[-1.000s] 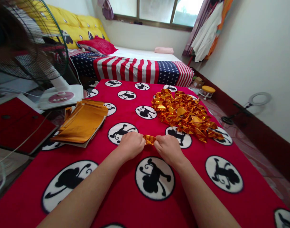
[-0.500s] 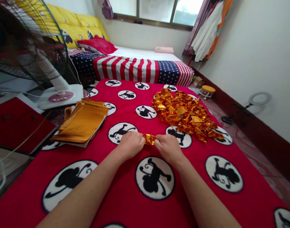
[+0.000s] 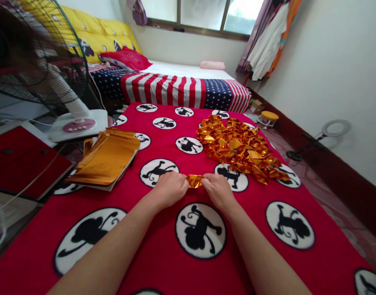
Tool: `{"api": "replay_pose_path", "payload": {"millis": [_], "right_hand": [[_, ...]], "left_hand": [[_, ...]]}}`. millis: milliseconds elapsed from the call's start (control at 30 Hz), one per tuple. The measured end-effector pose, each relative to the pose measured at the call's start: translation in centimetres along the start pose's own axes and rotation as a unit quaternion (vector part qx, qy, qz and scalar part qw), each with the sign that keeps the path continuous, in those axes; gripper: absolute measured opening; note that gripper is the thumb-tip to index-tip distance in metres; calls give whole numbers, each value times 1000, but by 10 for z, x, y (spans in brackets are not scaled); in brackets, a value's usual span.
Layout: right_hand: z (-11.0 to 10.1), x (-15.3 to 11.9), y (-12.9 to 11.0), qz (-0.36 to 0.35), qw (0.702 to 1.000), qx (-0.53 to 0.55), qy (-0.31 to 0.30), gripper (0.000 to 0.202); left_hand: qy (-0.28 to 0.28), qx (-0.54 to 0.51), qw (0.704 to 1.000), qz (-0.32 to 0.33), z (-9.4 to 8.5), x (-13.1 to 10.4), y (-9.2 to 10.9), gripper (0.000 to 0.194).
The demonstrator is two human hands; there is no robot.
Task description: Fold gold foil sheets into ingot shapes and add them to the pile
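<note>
Between my two fists a small folded piece of gold foil paper (image 3: 194,181) is held just over the red cloth. My left hand (image 3: 172,188) grips its left end, and my right hand (image 3: 217,189) grips the right end; only the shiny creased middle shows, the ends being hidden in my fingers. To the right, beyond my right hand, lies a heap of folded gold foil pieces (image 3: 237,143). On the left rests a stack of flat gold foil sheets (image 3: 106,157), apart from my left hand.
A red cloth (image 3: 249,262) with round monkey prints covers the surface before me. A caged fan (image 3: 80,123) stands at the left edge. Behind is a bed with a striped, starred cover (image 3: 166,88). A stool (image 3: 269,116) and a ring light (image 3: 324,131) are on the right.
Both fists have barely shifted, still gripping the ends of the foil piece. Its visible middle looks slightly flatter than before. The heap and the stack stay in place.
</note>
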State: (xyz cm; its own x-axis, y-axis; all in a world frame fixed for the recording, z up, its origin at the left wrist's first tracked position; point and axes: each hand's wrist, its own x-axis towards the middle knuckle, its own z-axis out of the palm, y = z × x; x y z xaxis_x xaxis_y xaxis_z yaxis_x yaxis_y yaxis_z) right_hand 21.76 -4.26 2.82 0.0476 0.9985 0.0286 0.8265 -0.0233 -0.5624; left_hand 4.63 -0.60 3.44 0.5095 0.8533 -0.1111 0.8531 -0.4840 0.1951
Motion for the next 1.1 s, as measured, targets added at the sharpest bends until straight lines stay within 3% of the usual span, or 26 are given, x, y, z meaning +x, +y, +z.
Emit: {"api": "replay_pose_path", "payload": {"millis": [367,667,900,1100], "right_hand": [[-2,1,5,-57,995,64,-42,27],[7,2,10,-36,989,143,-15,27],[13,7,17,-23,963,260,-62,24],[11,8,18,-22,972,228,-60,24]], "left_hand": [[3,-33,999,-11,1,4,-4,41],[2,-34,999,0,0,3,-3,41],[-4,-40,999,-10,0,3,-3,39],[10,-55,998,-6,0,3,-6,40]]}}
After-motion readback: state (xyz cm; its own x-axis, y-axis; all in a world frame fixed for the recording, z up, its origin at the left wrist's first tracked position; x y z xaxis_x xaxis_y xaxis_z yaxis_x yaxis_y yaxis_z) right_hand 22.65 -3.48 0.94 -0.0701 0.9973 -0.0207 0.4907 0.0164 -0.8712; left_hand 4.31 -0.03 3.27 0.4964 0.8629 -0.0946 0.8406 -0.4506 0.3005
